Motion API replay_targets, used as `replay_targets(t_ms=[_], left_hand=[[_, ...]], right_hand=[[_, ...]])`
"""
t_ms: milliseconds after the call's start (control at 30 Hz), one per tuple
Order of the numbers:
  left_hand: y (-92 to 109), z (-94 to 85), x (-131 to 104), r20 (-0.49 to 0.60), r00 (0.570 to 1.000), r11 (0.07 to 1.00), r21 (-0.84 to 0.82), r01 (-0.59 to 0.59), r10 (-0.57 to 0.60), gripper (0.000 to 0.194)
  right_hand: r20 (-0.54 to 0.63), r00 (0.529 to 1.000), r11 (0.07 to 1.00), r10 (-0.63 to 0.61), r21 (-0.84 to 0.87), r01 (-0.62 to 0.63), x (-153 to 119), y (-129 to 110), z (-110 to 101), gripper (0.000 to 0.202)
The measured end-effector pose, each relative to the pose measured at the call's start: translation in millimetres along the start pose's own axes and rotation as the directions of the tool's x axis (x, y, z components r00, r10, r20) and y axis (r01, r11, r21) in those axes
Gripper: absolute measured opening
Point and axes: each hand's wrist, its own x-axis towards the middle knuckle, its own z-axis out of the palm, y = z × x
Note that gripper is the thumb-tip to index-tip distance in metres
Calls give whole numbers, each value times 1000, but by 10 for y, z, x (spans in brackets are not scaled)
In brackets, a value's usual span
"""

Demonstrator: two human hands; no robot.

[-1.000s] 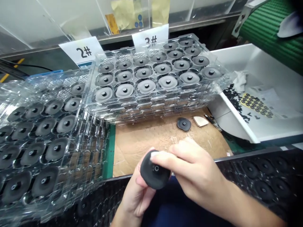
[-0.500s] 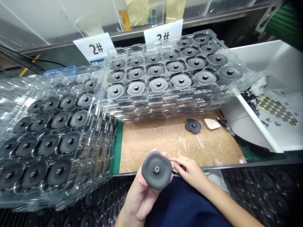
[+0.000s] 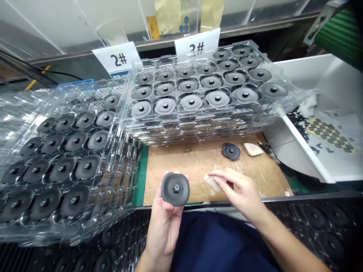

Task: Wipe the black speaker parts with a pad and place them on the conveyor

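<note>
My left hand (image 3: 166,223) holds a round black part (image 3: 175,196) by its edges, its small centre post facing up. To the right, over the cardboard (image 3: 164,158), my right hand (image 3: 241,189) pinches a small whitish piece (image 3: 212,182), blurred, perhaps cloth or film. Another black part (image 3: 231,151) lies on the cardboard beyond my right hand. Beside it sits a cream-coloured pad (image 3: 253,149).
Stacked clear trays (image 3: 198,115) of black parts stand behind the cardboard, and more trays (image 3: 93,181) at the left. A white bin (image 3: 309,147) with a sticker sheet (image 3: 330,134) and black scraps is at the right. A dark pen-like tool (image 3: 269,151) lies by the bin.
My left hand has moved slightly left and up with the black part. My right hand has moved away from it, up and to the right, and the whitish piece now shows in its fingers.
</note>
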Motion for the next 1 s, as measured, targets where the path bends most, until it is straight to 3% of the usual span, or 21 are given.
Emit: replay_targets(t_ms=[133,233,333,433,500,567,667,700,767,833,933,1000], left_hand=[[14,8,21,-10,1000,1000,-19,-11,11,53],[1,21,17,-7,1000,1000,-18,2,-2,50],[-30,43,-4,6,1000,1000,2,16,-16,52],[-70,73,-31,23,999,1000,16,23,-23,55],[-82,79,-50,39,997,998,16,67,-67,52],[-74,68,-64,50,991,992,30,121,-123,49],[-56,54,-77,43,990,990,67,128,-131,50],[-54,61,-80,40,991,988,85,125,-129,49],[-54,89,-89,23,988,982,116,147,-151,45],[-39,111,-97,24,984,978,118,171,-175,40],[9,88,-100,56,979,979,69,192,-196,45],[23,59,-93,85,978,981,47,188,-192,53]], right_hand=[[5,998,998,70,-3,-70,-159,474,221,22],[24,996,996,87,8,-87,-200,545,325,20],[-37,993,994,108,39,-107,-90,283,244,21],[-132,990,995,55,91,-43,46,-210,89,24],[-158,974,975,-162,124,183,90,-517,31,26],[-59,946,934,-319,146,325,106,-715,16,26],[173,929,937,-327,188,295,149,-804,32,21],[178,933,944,-313,166,285,173,-803,43,20],[34,947,946,-321,68,318,218,-787,65,20],[-59,923,925,-380,2,381,222,-769,62,23],[114,893,899,-435,116,423,125,-726,-36,23],[191,922,941,-337,105,322,50,-689,-137,20]])
